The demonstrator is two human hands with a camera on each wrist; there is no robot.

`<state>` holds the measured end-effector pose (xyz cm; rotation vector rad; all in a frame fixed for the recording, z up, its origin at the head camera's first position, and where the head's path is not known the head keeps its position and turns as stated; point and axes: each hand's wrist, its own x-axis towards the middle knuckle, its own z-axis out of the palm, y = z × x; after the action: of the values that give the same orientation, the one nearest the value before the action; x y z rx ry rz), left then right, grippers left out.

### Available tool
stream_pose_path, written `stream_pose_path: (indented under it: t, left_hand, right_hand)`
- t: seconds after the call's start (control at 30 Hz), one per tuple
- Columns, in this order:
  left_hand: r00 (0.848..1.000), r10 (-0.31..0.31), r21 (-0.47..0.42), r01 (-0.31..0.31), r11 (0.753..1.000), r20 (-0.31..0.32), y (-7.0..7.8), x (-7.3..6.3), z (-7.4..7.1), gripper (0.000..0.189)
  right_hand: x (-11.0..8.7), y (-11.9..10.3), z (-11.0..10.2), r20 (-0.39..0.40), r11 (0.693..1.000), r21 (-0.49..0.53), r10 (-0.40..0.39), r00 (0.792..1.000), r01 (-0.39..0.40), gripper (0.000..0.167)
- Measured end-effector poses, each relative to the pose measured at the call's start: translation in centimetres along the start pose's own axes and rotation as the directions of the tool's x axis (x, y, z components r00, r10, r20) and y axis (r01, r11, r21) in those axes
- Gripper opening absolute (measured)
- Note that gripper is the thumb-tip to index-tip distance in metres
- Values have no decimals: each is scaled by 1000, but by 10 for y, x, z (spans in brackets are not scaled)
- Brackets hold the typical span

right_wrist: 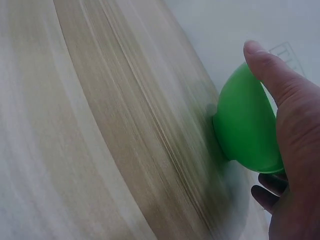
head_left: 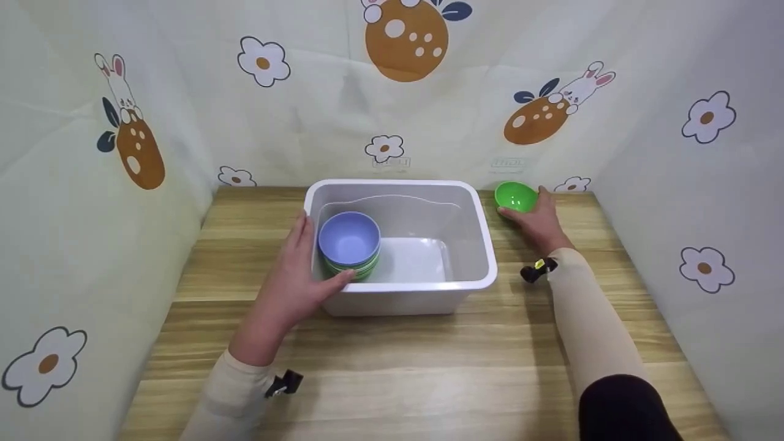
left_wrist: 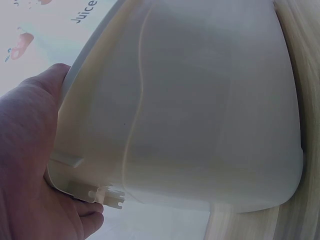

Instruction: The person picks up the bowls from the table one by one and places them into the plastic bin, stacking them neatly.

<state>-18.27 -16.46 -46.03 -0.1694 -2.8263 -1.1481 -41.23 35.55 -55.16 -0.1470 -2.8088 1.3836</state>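
A white plastic bin (head_left: 404, 286) stands on the wooden table in the head view. My left hand (head_left: 291, 278) holds its front left corner, the thumb over the front rim and the fingers along the left side. In the left wrist view, the fingers (left_wrist: 90, 220) curl at the bin's rim. Inside, on the left, a blue bowl (head_left: 349, 237) tops a stack of green bowls (head_left: 366, 269). Right of the bin, my right hand (head_left: 542, 223) grips a single green bowl (head_left: 514, 195) across its rim, thumb on one side and fingers on the other. That bowl is upright, close over the table.
The wooden table (head_left: 416, 373) meets a hanging cloth (head_left: 306, 116) printed with rabbits and flowers right behind the bin and the green bowl. More cloth (head_left: 692, 202) closes off the left and right sides. Black clips (head_left: 539, 269) sit at both wrists.
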Motion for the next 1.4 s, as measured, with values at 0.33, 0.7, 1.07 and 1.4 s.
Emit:
stream_pose_path:
  t: [0.33, 0.7, 1.07, 1.4]
  left_hand:
    - [998, 51, -1, -51, 999, -21, 0, -1, -1, 136]
    - [999, 31, -1, -31, 1000, -12, 1, -1, 0, 138]
    - [1000, 20, 9, -20, 1000, -9, 2, 0, 0, 140]
    - [999, 36, 16, -36, 999, -14, 1, -1, 0, 134]
  right_hand:
    - [4, 0, 2, -33, 996, -33, -83, 996, 82, 130]
    - [9, 6, 7, -57, 995, -19, -102, 993, 101, 123]
    - [13, 16, 13, -105, 992, 14, -120, 987, 122, 124]
    - [9, 19, 14, -119, 988, -2, -151, 981, 151, 116]
